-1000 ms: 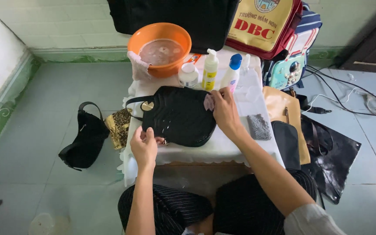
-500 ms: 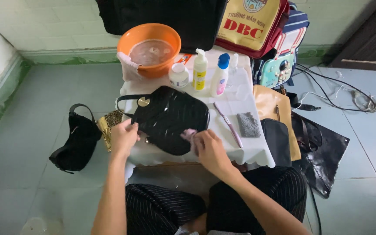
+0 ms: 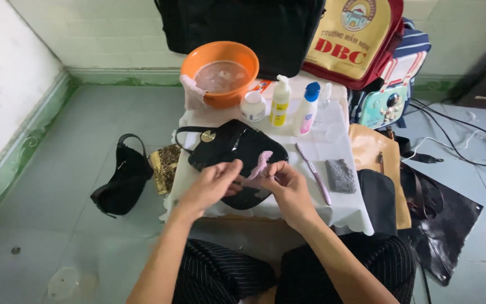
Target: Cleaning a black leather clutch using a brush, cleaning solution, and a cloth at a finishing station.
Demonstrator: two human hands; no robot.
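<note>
Grey tiled floor (image 3: pixel 57 225); pale wall (image 3: pixel 7 84) with green skirting (image 3: pixel 18 152).

Orange basin (image 3: pixel 220 73); two bottles (image 3: pixel 280 101); toothbrush (image 3: pixel 314 174)

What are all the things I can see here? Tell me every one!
Small table: one, white cloth, middle.
Handbag: one, black quilted, on the table.
Pink cloth: one, between both hands.
Basin: one, orange, table's far end.
Jar: one, white, beside the basin.
Bottles: two, one white and yellow, one white with a blue cap.
Toothbrush: one, pinkish, right of the handbag.
Grey pad: one, table's right edge.
Floor bag: one, black, left.
Backpack: one, yellow and red, behind.
Left hand, right hand: over the handbag.
</note>
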